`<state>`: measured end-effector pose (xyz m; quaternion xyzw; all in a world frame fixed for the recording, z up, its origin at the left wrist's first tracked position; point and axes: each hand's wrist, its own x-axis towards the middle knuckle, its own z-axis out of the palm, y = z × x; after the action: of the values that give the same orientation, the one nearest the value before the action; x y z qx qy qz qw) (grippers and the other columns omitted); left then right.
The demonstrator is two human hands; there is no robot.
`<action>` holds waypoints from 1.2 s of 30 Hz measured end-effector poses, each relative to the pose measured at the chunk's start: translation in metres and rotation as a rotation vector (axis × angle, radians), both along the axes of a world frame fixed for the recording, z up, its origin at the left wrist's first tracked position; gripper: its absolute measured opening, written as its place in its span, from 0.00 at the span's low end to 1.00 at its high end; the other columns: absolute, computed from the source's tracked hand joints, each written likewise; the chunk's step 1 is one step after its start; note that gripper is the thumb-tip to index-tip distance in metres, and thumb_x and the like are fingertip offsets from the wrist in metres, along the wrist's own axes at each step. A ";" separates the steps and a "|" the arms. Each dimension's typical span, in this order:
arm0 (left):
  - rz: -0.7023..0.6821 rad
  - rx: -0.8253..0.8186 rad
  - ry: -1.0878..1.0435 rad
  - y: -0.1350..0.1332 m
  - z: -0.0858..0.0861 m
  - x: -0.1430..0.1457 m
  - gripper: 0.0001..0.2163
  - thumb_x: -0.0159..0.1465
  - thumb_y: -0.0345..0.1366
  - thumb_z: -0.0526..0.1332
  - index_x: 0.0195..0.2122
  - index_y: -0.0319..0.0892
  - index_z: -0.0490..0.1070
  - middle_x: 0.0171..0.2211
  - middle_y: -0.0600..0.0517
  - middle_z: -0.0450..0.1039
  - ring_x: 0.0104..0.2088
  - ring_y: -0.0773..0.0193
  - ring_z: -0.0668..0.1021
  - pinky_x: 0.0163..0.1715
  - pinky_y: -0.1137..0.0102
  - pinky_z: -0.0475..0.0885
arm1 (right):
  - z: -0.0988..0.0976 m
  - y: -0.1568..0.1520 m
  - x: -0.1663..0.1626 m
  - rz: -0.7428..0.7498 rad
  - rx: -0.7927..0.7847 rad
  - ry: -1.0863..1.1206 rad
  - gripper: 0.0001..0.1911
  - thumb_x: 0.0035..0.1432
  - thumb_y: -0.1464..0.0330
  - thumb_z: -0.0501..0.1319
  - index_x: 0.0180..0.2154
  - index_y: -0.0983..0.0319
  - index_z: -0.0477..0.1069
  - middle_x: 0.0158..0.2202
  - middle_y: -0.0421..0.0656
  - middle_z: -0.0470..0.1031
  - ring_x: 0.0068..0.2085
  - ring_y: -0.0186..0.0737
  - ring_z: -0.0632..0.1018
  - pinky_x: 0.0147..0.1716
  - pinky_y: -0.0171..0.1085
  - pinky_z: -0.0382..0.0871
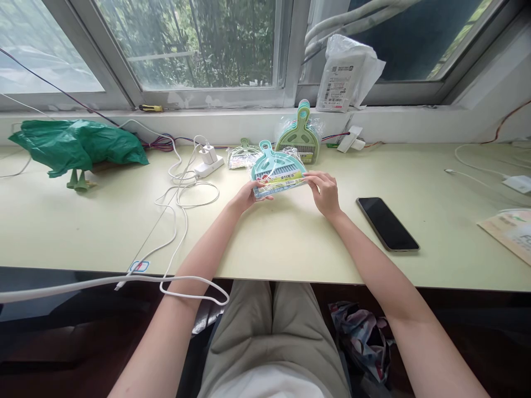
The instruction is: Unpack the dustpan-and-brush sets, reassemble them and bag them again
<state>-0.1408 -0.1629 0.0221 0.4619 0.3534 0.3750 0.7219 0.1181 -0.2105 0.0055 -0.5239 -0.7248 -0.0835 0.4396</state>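
Observation:
Held up over the pale table is a light-blue mini dustpan and brush set in clear wrapping, with a printed label across its lower part. My left hand grips its lower left corner, thumb over the front. At the lower right corner, my right hand pinches the wrapping's edge between thumb and fingers. Just behind stands a stack of green and blue dustpan sets against the wall. Another wrapped green set lies behind on the left, partly hidden by the held one.
A black phone lies right of my right arm. White cables and a power strip are on the left, beside a green plastic bag. A wrapped package and a yellow cutter rest on the windowsill.

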 end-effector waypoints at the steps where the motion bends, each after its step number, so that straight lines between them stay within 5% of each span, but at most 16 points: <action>1: -0.013 0.001 0.016 0.000 0.000 0.000 0.15 0.56 0.31 0.58 0.45 0.35 0.69 0.38 0.44 0.78 0.27 0.64 0.81 0.18 0.76 0.70 | 0.000 0.000 -0.001 -0.018 -0.003 -0.007 0.17 0.70 0.62 0.49 0.41 0.55 0.76 0.48 0.43 0.79 0.52 0.45 0.75 0.57 0.48 0.60; 10: -0.117 0.078 0.078 -0.003 0.000 0.005 0.10 0.57 0.31 0.59 0.40 0.36 0.67 0.28 0.50 0.76 0.20 0.68 0.78 0.15 0.76 0.66 | -0.006 0.002 -0.001 -0.156 0.056 0.093 0.17 0.68 0.58 0.52 0.37 0.56 0.76 0.42 0.43 0.80 0.47 0.47 0.76 0.50 0.46 0.63; 23: -0.227 0.130 0.095 -0.008 0.001 0.006 0.17 0.57 0.34 0.63 0.47 0.37 0.64 0.25 0.53 0.75 0.19 0.66 0.78 0.19 0.73 0.71 | -0.001 0.001 -0.002 -0.066 0.073 0.438 0.16 0.60 0.54 0.60 0.34 0.58 0.77 0.48 0.49 0.71 0.46 0.46 0.77 0.45 0.45 0.75; 28: -0.269 0.158 0.135 -0.008 -0.001 0.005 0.20 0.58 0.35 0.63 0.50 0.39 0.62 0.29 0.52 0.76 0.20 0.67 0.78 0.22 0.72 0.73 | -0.003 -0.001 -0.005 -0.034 -0.025 0.552 0.14 0.59 0.56 0.61 0.43 0.57 0.74 0.58 0.49 0.66 0.48 0.44 0.77 0.40 0.39 0.76; 31: -0.267 0.167 0.157 -0.007 -0.001 0.003 0.21 0.57 0.36 0.63 0.51 0.41 0.61 0.32 0.52 0.76 0.20 0.68 0.77 0.22 0.71 0.73 | -0.008 0.006 -0.002 0.022 -0.079 0.707 0.27 0.53 0.60 0.67 0.55 0.53 0.67 0.61 0.49 0.65 0.48 0.42 0.78 0.42 0.39 0.77; 33: -0.254 0.172 0.178 -0.007 -0.001 0.002 0.21 0.57 0.35 0.63 0.51 0.41 0.61 0.33 0.51 0.76 0.20 0.69 0.77 0.21 0.72 0.72 | -0.012 0.012 0.001 0.110 -0.189 0.851 0.37 0.49 0.61 0.69 0.61 0.52 0.61 0.58 0.47 0.71 0.46 0.41 0.79 0.43 0.40 0.77; 36: -0.239 0.168 0.209 -0.006 -0.002 0.002 0.18 0.56 0.35 0.62 0.47 0.39 0.63 0.29 0.52 0.75 0.18 0.69 0.75 0.18 0.73 0.69 | -0.017 0.017 0.005 0.270 -0.472 1.022 0.35 0.46 0.59 0.71 0.56 0.57 0.69 0.44 0.44 0.80 0.41 0.42 0.81 0.42 0.44 0.79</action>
<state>-0.1385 -0.1687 0.0202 0.5959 0.3365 0.2648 0.6794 0.1234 -0.1931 -0.0115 -0.4843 -0.4799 0.4008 0.6120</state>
